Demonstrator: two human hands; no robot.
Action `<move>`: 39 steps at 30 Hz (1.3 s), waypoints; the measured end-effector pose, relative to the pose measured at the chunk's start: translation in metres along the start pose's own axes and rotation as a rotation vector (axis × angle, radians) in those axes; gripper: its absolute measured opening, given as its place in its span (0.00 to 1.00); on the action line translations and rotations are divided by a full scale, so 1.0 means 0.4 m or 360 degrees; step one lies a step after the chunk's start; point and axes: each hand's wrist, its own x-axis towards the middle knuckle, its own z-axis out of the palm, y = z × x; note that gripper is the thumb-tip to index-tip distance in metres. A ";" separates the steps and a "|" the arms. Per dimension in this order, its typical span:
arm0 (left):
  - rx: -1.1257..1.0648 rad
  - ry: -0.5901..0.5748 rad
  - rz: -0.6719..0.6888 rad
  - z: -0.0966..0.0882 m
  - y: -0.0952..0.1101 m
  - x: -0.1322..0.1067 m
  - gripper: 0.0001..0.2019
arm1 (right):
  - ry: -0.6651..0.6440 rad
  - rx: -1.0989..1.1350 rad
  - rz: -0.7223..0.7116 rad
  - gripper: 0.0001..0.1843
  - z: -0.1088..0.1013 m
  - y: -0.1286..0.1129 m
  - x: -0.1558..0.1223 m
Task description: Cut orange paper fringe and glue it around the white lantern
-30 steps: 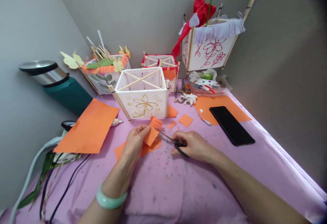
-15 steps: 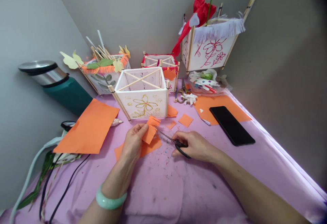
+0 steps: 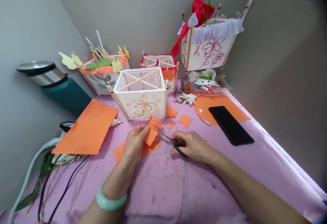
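Note:
My left hand [image 3: 135, 140], with a pale green bangle [image 3: 111, 200] at the wrist, pinches a small piece of orange paper [image 3: 151, 134] between thumb and fingers. Fringe-like slits run along the paper's upper right edge. My right hand [image 3: 192, 146] grips a pair of black-handled scissors [image 3: 178, 144], their blades pointing left at the slit edge. Beneath the held piece, a larger orange sheet [image 3: 152, 146] lies on the cloth. Orange scraps [image 3: 185, 120] rest just beyond the scissors. Directly behind stands a white box lantern [image 3: 143, 104] with wooden corner sticks and a yellow flower drawing.
At left are an orange sheet [image 3: 87, 128], a teal bottle [image 3: 68, 92] and cables [image 3: 68, 186]. Decorated lanterns [image 3: 103, 80] stand behind; one with white fringe [image 3: 212, 50] hangs at right. A phone [image 3: 231, 125], markers [image 3: 204, 85] and another pair of scissors [image 3: 182, 92] lie on the right.
The small orange paper has turned slightly in my left hand, its slit edge now facing more to the right. The scissors remain at that edge; the view has shifted a little.

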 end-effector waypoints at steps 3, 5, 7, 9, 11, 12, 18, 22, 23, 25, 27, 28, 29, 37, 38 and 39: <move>-0.0005 0.0000 -0.0001 0.001 0.002 -0.001 0.17 | 0.0021 -0.0027 0.0006 0.18 0.003 -0.001 0.000; -0.0030 -0.0020 -0.0025 0.001 0.002 -0.002 0.16 | 0.0026 -0.0039 0.0006 0.18 0.005 0.000 0.000; -0.0042 -0.0035 -0.0036 0.001 0.001 -0.003 0.15 | 0.0030 -0.0058 0.0002 0.18 0.007 0.002 -0.001; -0.0040 -0.0056 -0.0035 0.001 -0.001 -0.005 0.15 | 0.0036 -0.0083 0.0005 0.19 0.007 0.002 -0.001; -0.0059 -0.0089 -0.0066 0.002 -0.002 -0.007 0.14 | 0.0034 -0.0101 0.0003 0.19 0.006 0.001 -0.001; -0.0074 -0.0103 -0.0089 0.002 -0.002 -0.008 0.14 | 0.0031 -0.0105 0.0002 0.19 0.006 0.001 0.000; -0.0099 -0.0134 -0.0143 0.005 -0.001 -0.013 0.14 | 0.0028 -0.0114 -0.0010 0.18 0.006 -0.005 -0.002; -0.0111 -0.0138 -0.0145 0.005 -0.001 -0.011 0.14 | 0.0023 -0.0098 0.0006 0.17 0.007 -0.004 -0.002; -0.0113 -0.0139 -0.0155 0.005 0.000 -0.011 0.14 | 0.0024 -0.0097 0.0009 0.16 0.007 -0.003 -0.001; -0.0110 -0.0140 -0.0171 0.004 0.000 -0.010 0.14 | 0.0026 -0.0099 0.0014 0.17 0.008 0.000 0.001; -0.0099 -0.0150 -0.0168 0.002 0.000 -0.009 0.14 | 0.0029 -0.0107 0.0016 0.17 0.008 0.003 0.003; -0.0095 -0.0161 -0.0165 0.000 -0.001 -0.007 0.13 | 0.0034 -0.0112 0.0015 0.18 0.007 0.005 0.004; -0.0094 -0.0172 -0.0159 -0.002 -0.003 -0.006 0.13 | 0.0038 -0.0120 0.0014 0.18 0.007 0.006 0.004; -0.0112 -0.0205 -0.0154 -0.008 -0.013 0.000 0.13 | 0.0032 -0.0111 0.0002 0.19 0.005 0.002 0.001; -0.0104 -0.0201 -0.0158 -0.007 -0.013 0.000 0.13 | 0.0029 -0.0104 0.0006 0.19 0.005 0.001 0.001; -0.0093 -0.0198 -0.0161 -0.007 -0.011 -0.001 0.13 | 0.0027 -0.0097 0.0012 0.19 0.004 0.000 0.002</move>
